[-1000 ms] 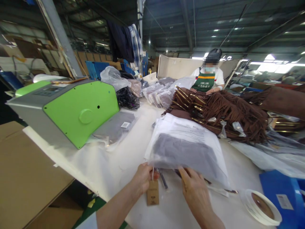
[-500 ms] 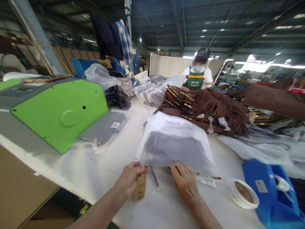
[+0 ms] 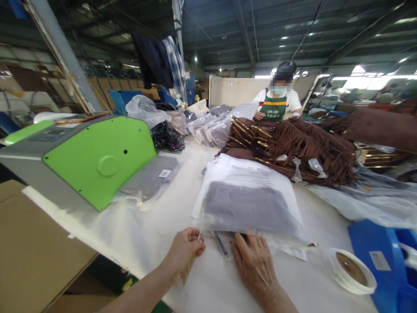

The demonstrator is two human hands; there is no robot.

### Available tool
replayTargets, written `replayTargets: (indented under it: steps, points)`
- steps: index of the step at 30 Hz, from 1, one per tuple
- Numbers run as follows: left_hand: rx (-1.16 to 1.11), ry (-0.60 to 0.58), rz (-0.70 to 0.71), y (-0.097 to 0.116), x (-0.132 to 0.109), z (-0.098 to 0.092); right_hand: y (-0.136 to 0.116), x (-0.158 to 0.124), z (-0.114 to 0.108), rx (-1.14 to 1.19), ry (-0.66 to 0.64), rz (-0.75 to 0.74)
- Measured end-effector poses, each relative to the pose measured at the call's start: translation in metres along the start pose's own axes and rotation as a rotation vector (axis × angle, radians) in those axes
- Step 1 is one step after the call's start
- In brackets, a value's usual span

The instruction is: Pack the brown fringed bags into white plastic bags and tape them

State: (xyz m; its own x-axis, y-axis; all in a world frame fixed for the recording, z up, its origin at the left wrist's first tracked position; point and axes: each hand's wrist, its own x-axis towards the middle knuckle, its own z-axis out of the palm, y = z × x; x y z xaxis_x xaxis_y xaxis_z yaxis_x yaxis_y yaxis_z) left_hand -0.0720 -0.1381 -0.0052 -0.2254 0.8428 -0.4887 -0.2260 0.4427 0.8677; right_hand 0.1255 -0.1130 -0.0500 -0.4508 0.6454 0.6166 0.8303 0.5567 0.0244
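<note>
A frosted plastic bag [image 3: 248, 198] with a dark folded garment inside lies on the white table [image 3: 153, 230] in front of me. My left hand [image 3: 184, 253] is closed in a pinch on the thin string of a brown paper hang tag [image 3: 184, 273], which is mostly hidden under my fingers. My right hand [image 3: 252, 263] lies flat with fingers stretched out, fingertips touching the near edge of the bag. A dark thin metal piece [image 3: 221, 245] lies between my hands.
A green and grey machine [image 3: 87, 158] stands at left with a bagged garment [image 3: 150, 176] beside it. Brown fringed items [image 3: 293, 148] pile up behind. A tape roll [image 3: 351, 270] and blue dispenser [image 3: 387, 265] sit at right. A person in a green apron [image 3: 276, 104] works opposite.
My left hand has turned the hang tag under its fingers, so less of the tag shows. My right hand has slid a little toward me along the bag's edge.
</note>
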Motion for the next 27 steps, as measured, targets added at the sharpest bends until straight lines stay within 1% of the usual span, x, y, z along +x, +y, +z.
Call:
replayTargets:
  steps: [2,3,5,7,9,11,14,18,22,24,27]
  points:
    - [0.071,-0.008,0.015,0.001,-0.003,-0.003,0.000,-0.001,0.000,0.032,-0.030,0.044]
    - [0.074,-0.010,0.000,0.002,-0.005,-0.004,0.000,-0.002,0.000,0.049,-0.035,0.061]
    - [0.028,-0.012,-0.070,0.005,-0.008,-0.006,0.002,-0.001,0.001,0.076,-0.031,0.080]
    - [-0.050,-0.026,-0.155,0.009,-0.011,-0.003,0.003,-0.001,0.002,0.102,-0.027,0.094]
    - [-0.106,-0.058,-0.212,0.012,-0.016,0.005,0.004,0.000,0.002,0.125,-0.024,0.104]
    - [-0.171,-0.072,-0.267,0.013,-0.019,0.017,0.004,0.000,0.002,0.143,-0.024,0.110]
    - [-0.302,-0.034,-0.308,0.011,-0.017,0.040,0.006,-0.001,0.001,0.164,-0.031,0.115]
    - [-0.390,0.062,-0.275,0.004,-0.006,0.066,0.009,-0.003,0.001,0.180,-0.046,0.127]
    - [-0.459,0.172,-0.184,0.002,0.003,0.080,0.010,-0.006,0.003,0.183,-0.048,0.139]
    - [-0.506,0.193,-0.133,0.004,0.005,0.085,0.010,-0.006,0.004,0.192,-0.040,0.130]
    - [-0.573,0.192,-0.063,0.009,0.007,0.092,0.011,-0.006,0.004,0.207,-0.030,0.117]
